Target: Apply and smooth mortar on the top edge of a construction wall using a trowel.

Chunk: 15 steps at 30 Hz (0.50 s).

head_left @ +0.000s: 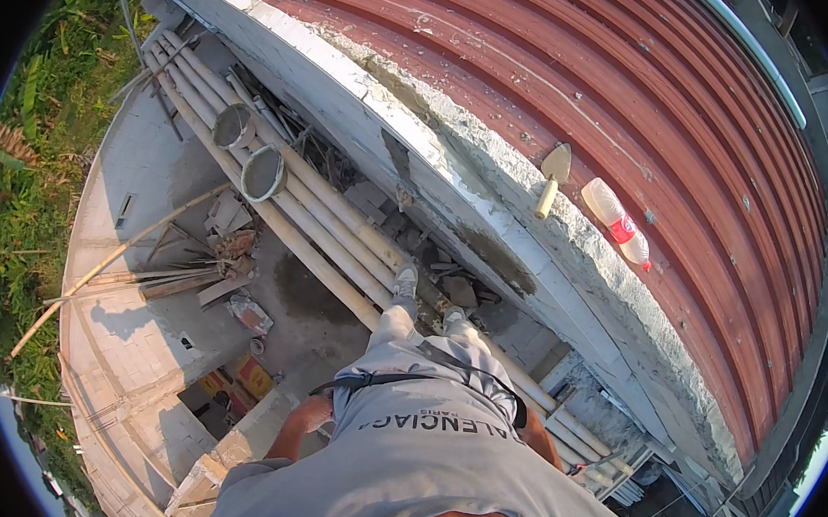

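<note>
My left hand (312,411) hangs beside my left hip, its fingers hidden by my body and shirt. On the other side my right arm (541,442) reaches down past my hip; its fingers cannot be made out. Neither hand shows anything held. Ahead of me a trowel (557,165) with a pointed blade and pale handle lies at the edge between the mortared wall top and the red roof. Beside it a clear plastic bottle (605,203) with a red label and red cap lies on its side. Two buckets (264,173) of grey mortar stand on the poles to the left.
My feet stand on a scaffold of long poles (324,238) along the pale block wall (295,44). A ribbed red metal roof (727,175) spreads beyond it. Well below on the left are a concrete floor, loose planks (168,280) and rubble. Green plants (35,184) grow outside.
</note>
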Each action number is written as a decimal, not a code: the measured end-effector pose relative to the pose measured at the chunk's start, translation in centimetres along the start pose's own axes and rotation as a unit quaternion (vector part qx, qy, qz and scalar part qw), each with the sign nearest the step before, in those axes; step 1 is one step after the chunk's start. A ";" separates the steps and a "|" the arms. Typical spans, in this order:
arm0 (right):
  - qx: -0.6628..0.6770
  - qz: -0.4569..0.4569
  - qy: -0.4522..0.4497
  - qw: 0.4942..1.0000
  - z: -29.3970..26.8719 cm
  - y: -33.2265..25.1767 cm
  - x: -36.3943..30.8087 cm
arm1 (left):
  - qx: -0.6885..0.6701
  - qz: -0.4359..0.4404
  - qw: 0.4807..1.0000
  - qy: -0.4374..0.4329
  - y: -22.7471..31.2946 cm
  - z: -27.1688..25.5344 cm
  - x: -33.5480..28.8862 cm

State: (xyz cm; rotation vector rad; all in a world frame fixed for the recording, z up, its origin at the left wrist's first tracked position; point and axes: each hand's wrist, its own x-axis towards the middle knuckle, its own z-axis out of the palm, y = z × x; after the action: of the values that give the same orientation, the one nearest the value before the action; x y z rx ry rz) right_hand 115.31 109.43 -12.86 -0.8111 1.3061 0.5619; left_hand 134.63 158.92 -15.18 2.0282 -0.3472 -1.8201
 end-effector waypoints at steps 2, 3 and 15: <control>-0.014 -0.007 0.003 1.000 2.2 -1.7 -0.5 | 0.013 0.007 1.000 -0.013 1.4 -0.7 -0.1; -0.014 -0.013 0.010 1.000 2.7 -2.0 -1.1 | -0.060 -0.099 0.993 0.026 4.7 -2.3 -0.3; -0.083 -0.098 -0.045 0.991 7.1 -5.0 -3.8 | -0.086 -0.146 0.980 0.109 13.7 -5.3 -2.3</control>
State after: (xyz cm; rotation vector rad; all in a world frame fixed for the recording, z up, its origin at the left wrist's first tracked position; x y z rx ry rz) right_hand 122.74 112.28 -7.75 -1.0269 1.0943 0.5482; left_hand 140.61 148.31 -6.63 2.2160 0.1735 -1.6929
